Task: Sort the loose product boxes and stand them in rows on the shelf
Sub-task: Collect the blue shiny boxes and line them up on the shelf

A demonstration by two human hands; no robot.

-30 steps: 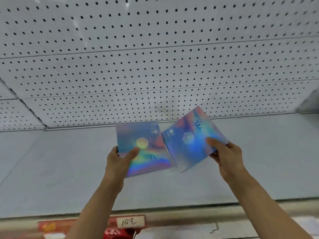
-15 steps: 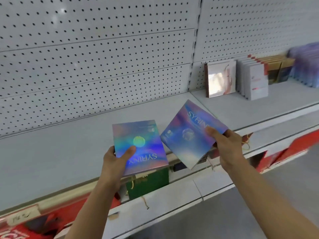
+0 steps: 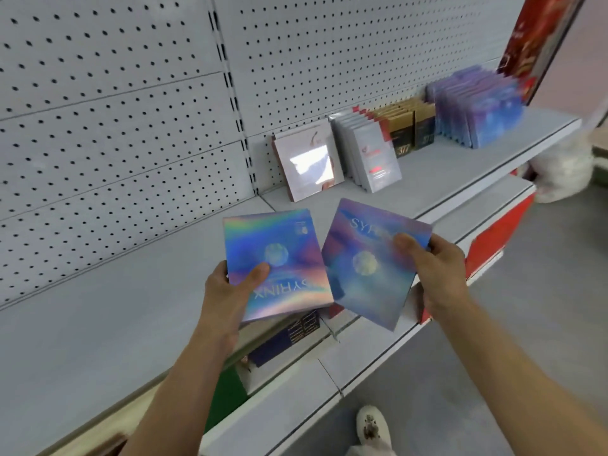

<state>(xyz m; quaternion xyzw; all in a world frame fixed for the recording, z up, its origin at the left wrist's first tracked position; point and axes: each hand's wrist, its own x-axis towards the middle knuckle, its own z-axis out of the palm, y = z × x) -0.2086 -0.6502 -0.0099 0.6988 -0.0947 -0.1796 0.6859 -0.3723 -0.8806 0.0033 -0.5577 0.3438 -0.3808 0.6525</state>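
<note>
Two shiny rainbow-coloured boxes are held side by side at the centre of the frame, above the front edge of a grey shelf [image 3: 98, 324]. The left hand [image 3: 227, 287] grips the left box [image 3: 276, 258], fingers closed on its lower left corner, its lettering upside down. The right hand [image 3: 441, 268] grips the tilted right box [image 3: 371, 261] at its right edge. At upper right, rows of boxes [image 3: 371, 153] stand on the shelf.
</note>
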